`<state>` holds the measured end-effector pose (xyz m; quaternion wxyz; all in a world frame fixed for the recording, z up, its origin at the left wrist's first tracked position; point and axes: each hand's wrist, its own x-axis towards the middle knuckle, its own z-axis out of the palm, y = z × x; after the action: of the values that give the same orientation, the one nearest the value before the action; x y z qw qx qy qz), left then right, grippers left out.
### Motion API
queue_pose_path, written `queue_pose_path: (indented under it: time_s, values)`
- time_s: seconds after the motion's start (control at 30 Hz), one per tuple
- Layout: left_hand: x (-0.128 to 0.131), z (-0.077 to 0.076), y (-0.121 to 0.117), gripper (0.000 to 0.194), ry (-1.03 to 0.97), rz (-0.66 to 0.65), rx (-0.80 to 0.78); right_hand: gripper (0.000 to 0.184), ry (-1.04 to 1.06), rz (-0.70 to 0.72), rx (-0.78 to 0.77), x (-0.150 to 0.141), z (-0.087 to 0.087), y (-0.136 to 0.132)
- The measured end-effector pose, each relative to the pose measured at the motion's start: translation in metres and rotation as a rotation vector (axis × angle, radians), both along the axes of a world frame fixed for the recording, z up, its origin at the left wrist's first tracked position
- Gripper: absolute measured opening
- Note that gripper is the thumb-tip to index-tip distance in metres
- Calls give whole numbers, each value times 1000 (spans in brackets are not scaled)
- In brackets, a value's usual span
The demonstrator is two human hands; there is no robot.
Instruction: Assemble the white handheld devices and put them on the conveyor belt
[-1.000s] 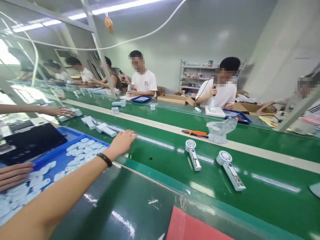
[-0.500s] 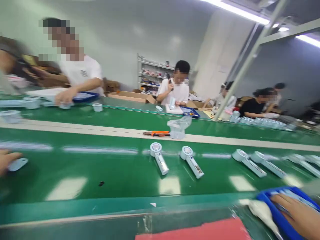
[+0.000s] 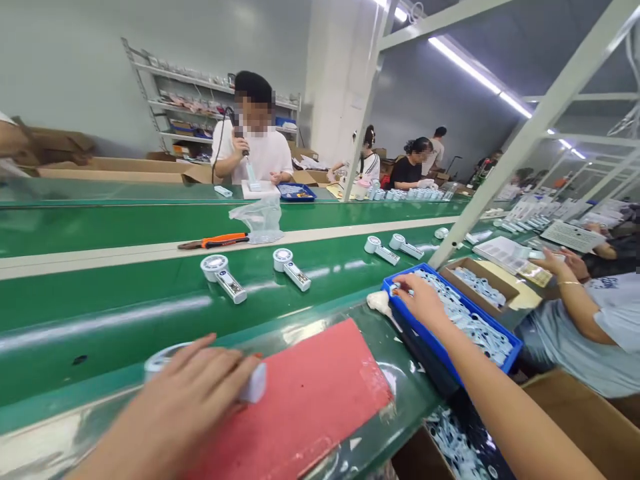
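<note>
My left hand [image 3: 195,387], blurred by motion, is wrapped over a light-blue handheld fan [image 3: 159,360]. Its round head shows behind my fingers and its handle end sticks out past them, above the red pad [image 3: 310,393]. Most of the fan is hidden by the hand. At the near left corner of a blue tray [image 3: 515,350], my right hand [image 3: 420,300] has its fingers bent together among small light-blue plastic parts [image 3: 480,327]. What its fingertips pinch is too small to make out. Two more handheld fans [image 3: 227,279] [image 3: 293,270] lie on the green conveyor belt.
Orange-handled pliers [image 3: 215,241] and a clear plastic bag [image 3: 263,220] lie on the pale strip. A white spoon-shaped object [image 3: 381,304] rests beside the tray. A cardboard box of parts [image 3: 480,283] stands behind it. A metal post [image 3: 480,193] rises nearby. Co-workers sit opposite and at right.
The view has swung right. My left hand has come from the far left of the belt to the red pad with the fan. My right hand remains at the blue tray, its fingers now at the corner.
</note>
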<state>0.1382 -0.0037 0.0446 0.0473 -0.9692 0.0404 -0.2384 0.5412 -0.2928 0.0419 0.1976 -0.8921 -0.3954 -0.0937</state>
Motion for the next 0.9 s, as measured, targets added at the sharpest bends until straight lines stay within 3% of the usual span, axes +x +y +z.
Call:
queue_pose_path:
  time_s: [0.1, 0.17, 0.2, 0.3, 0.37, 0.57, 0.7, 0.77, 0.9]
  values:
    - [46, -7, -74, 39, -1, -52, 106, 24, 78, 96, 112, -32, -11, 8]
    - [63, -12, -96, 25, 67, -28, 130, 21, 122, 183, 149, -61, -20, 17]
    - [66, -15, -100, 30, 117, -19, 115, 19, 141, 238, 154, -75, -24, 21]
    - [58, -18, -90, 53, 238, -2, 44, 15, 174, 453, 137, -108, -35, 26]
    - [44, -17, -76, 55, 261, 5, 25, 16, 193, 565, 134, -117, -43, 23]
    - [24, -23, -49, 22, 317, 19, -153, 24, 319, 582, 181, -115, -55, 1]
    - [24, -25, -46, 23, 268, -15, -119, 31, 315, 688, 86, -125, -45, -13]
    - [22, -24, -45, 24, 256, -31, -92, 31, 320, 665, 34, -135, -38, -16]
    - [16, -22, -45, 25, 239, -12, -81, 34, 237, 390, -25, -153, -37, -12]
